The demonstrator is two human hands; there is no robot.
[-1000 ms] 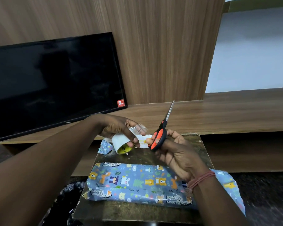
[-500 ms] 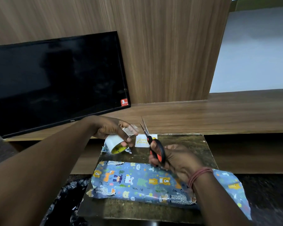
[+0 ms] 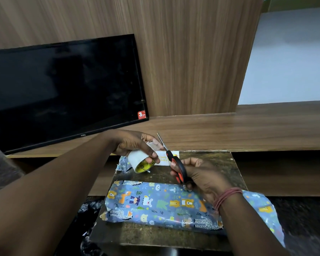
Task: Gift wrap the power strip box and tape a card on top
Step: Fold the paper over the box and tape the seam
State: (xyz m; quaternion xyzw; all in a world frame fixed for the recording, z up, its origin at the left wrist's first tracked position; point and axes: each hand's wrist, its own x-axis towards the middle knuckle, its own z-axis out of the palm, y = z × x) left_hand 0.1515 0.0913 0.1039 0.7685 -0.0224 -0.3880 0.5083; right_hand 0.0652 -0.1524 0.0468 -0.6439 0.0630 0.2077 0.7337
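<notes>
The long box wrapped in blue animal-print paper [image 3: 161, 206] lies across the small table [image 3: 211, 163]. My left hand [image 3: 137, 143] grips a roll of clear tape [image 3: 139, 160] above the table's far left corner, with a strip pulled out between its fingers. My right hand [image 3: 201, 174] holds red-and-black scissors [image 3: 175, 163]; their blades point up and left and meet the pulled strip. A small white card [image 3: 166, 157] with yellow writing lies flat behind the scissors.
A scrap of wrapping paper [image 3: 123, 163] sits at the table's far left corner. Loose paper [image 3: 266, 213] hangs off the box's right end. A black TV [image 3: 63, 93] leans on the wooden shelf [image 3: 248, 130]. Black plastic [image 3: 89, 209] lies left of the table.
My right hand has swung the scissors from pointing up and right to pointing up and left, bringing the blades to the tape strip. My left hand has kept hold of the roll.
</notes>
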